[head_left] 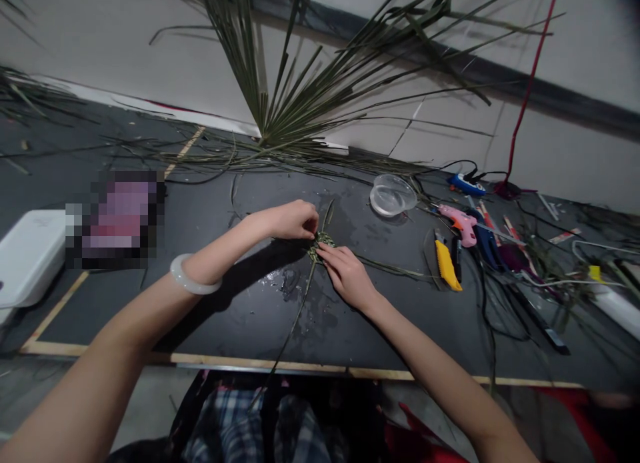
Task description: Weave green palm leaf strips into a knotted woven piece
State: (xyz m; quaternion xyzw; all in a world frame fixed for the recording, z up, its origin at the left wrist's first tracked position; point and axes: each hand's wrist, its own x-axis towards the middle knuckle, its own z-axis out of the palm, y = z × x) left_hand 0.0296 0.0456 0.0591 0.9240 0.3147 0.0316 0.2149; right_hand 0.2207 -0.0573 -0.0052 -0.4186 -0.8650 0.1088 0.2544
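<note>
Here, both hands (291, 221) (347, 275) on palm weave (319, 246)

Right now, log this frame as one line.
left hand: on palm weave | right hand: on weave | nearby: glue gun, utility knife, clear bowl

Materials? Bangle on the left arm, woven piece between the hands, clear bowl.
The bangle looks like polished stone or glass: milky, glossy; can't tell which. The woven piece seems to be green palm-like leaf strips, matte, narrow and fibrous. The bowl is plastic or glass: see-through, shiny rim.
</note>
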